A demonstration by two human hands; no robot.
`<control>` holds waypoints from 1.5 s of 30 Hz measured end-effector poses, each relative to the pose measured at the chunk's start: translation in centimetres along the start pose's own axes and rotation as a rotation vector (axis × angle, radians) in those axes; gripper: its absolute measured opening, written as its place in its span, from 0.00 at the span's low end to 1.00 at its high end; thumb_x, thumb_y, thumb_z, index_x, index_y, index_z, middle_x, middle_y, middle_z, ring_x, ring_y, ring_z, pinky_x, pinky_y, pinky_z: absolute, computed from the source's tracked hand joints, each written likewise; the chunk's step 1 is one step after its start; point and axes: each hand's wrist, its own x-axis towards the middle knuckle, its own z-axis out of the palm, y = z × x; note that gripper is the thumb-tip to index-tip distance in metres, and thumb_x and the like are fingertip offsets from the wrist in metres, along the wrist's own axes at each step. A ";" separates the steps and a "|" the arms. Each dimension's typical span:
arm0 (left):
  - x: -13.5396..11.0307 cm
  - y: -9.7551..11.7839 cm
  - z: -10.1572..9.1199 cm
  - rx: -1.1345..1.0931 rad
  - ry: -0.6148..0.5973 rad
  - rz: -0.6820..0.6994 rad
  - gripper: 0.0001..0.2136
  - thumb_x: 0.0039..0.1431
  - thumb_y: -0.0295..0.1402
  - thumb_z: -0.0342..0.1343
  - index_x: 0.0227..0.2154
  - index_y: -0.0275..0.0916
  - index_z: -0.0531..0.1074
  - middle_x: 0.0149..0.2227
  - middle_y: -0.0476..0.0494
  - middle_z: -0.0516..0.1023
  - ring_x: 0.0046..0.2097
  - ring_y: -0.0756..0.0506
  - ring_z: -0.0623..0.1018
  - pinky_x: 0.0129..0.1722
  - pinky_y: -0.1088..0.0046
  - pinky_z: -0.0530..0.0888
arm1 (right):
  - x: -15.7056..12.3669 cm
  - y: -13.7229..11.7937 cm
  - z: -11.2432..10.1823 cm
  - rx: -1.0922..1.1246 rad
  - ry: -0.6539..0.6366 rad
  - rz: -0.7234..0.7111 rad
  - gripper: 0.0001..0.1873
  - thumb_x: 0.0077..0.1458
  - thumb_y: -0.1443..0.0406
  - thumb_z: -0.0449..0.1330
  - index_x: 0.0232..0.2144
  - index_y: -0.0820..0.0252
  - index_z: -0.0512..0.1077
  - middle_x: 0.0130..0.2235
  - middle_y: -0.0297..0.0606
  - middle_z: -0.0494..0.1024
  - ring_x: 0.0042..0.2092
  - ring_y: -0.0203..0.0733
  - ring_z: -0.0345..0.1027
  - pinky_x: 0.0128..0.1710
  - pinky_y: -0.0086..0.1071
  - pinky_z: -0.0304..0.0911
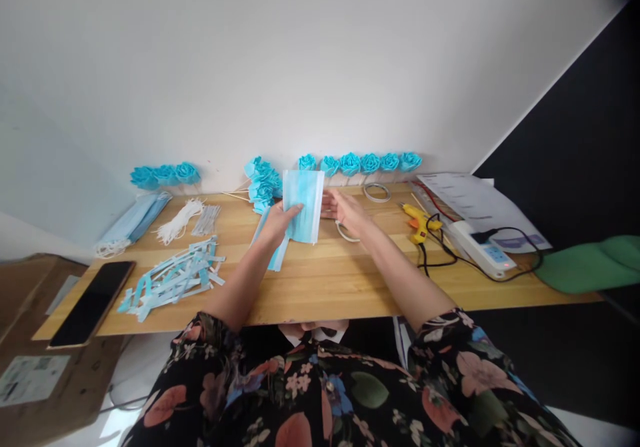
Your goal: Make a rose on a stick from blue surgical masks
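My left hand holds a light blue face mask upright above the wooden table, thumb across its lower left corner. My right hand sits just to the right of the mask, fingers stretched toward its edge and touching it. Under the left hand more blue mask pieces lie on the table. Behind the mask stands a bunch of blue fabric roses.
A row of blue roses lines the wall; others lie left. Left: stacked masks, white ear loops, cut strips, a phone. Right: yellow glue gun, power strip, tape roll, papers.
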 end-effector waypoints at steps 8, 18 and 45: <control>-0.6 -1.6 -0.6 0.057 0.007 0.005 0.29 0.43 0.50 0.72 0.43 0.35 0.78 0.42 0.38 0.85 0.48 0.34 0.83 0.49 0.58 0.78 | 0.2 2.8 1.1 -0.363 0.013 -0.051 0.26 0.46 0.43 0.69 0.22 0.58 0.70 0.23 0.30 0.71 0.28 0.36 0.63 0.31 0.31 0.57; -1.4 -1.7 -0.4 0.418 -0.046 -0.007 0.23 0.45 0.42 0.72 0.42 0.35 0.78 0.44 0.38 0.85 0.48 0.34 0.83 0.47 0.59 0.79 | -1.6 4.2 0.9 -0.456 0.104 -0.123 0.25 0.52 0.46 0.64 0.20 0.57 0.64 0.21 0.28 0.62 0.26 0.34 0.53 0.28 0.31 0.49; 9.8 6.4 -14.1 1.314 0.315 0.281 0.21 0.60 0.28 0.50 0.53 0.33 0.79 0.54 0.33 0.81 0.49 0.38 0.78 0.53 0.64 0.69 | -2.5 4.5 1.1 -1.041 -0.256 -0.358 0.15 0.68 0.61 0.53 0.33 0.55 0.77 0.35 0.37 0.83 0.37 0.42 0.74 0.36 0.33 0.57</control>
